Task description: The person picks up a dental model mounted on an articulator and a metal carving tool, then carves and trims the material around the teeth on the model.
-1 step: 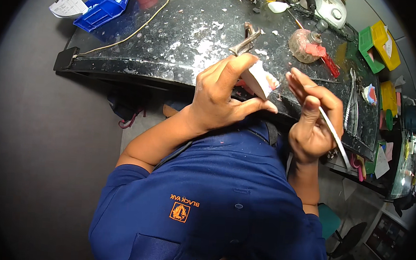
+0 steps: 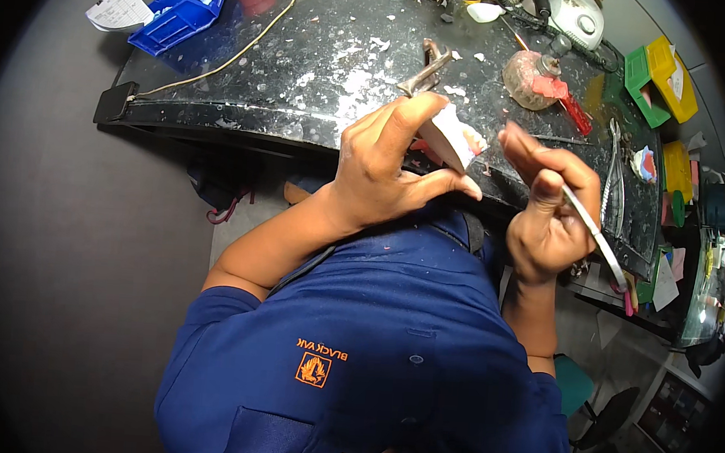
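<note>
My left hand [image 2: 370, 165] grips a white plaster piece [image 2: 449, 139] with pink material on its right side, thumb below it and fingers on top, above the desk's front edge. My right hand [image 2: 549, 221], just right of that piece, is closed on a slim metal hand tool [image 2: 596, 234] that slants down to the right; the tool's upper part is hidden by the fingers. Beyond my hands lie a bent metal implement [image 2: 428, 71], a grimy glass jar [image 2: 522, 83] with pink material on it, a red-handled tool [image 2: 577, 115] and long metal instruments [image 2: 613, 175].
The dark, debris-speckled desk [image 2: 289, 72] holds a blue bin [image 2: 176, 24], a cord, a white device [image 2: 576, 19] and a small red-and-white piece [image 2: 644, 165]. Green and yellow bins [image 2: 670, 75] stand at right. A chair [image 2: 604, 416] and a bag [image 2: 211, 184] are lower down.
My right hand has shifted slightly to the right and turned, swinging the lower end of its tool rightward and up a little. My left hand and the plaster piece stay almost unmoved.
</note>
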Demonstrator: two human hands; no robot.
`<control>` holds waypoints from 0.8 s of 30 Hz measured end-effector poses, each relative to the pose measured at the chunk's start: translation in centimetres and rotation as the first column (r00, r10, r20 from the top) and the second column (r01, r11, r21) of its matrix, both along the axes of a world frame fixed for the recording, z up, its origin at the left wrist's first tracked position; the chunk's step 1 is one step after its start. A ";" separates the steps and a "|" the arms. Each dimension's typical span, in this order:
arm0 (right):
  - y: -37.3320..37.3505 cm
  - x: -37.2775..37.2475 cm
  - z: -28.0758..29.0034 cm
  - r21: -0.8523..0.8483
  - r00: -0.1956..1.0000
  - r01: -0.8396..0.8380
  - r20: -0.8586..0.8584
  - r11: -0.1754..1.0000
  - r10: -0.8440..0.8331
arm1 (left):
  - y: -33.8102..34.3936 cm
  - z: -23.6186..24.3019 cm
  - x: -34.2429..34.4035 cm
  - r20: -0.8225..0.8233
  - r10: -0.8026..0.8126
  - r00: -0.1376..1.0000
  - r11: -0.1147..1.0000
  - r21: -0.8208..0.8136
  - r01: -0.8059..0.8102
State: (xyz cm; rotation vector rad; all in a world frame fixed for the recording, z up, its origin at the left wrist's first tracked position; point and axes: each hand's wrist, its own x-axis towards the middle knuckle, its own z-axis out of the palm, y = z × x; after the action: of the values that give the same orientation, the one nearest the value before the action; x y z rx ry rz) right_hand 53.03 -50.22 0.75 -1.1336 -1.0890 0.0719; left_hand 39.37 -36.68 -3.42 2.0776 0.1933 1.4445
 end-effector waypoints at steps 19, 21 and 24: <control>0.7 -1.2 1.5 -0.017 0.858 0.129 0.503 0.991 -0.103 | 0.4 -0.2 -1.0 0.120 0.017 0.993 0.988 0.151 -0.035; 0.9 -1.4 1.4 0.007 0.848 0.117 0.520 0.993 -0.104 | 0.6 -0.2 -0.8 0.139 0.011 0.990 0.981 0.192 -0.037; 1.0 -1.6 1.4 0.017 0.843 0.093 0.531 0.996 -0.088 | 0.9 -0.4 -0.3 0.202 0.040 0.979 0.967 0.238 -0.089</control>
State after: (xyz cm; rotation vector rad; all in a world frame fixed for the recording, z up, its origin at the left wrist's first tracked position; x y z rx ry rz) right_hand 51.44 -49.19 2.13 -1.2467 -1.5232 -0.3345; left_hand 39.03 -35.82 -3.85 2.1194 0.0018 1.7800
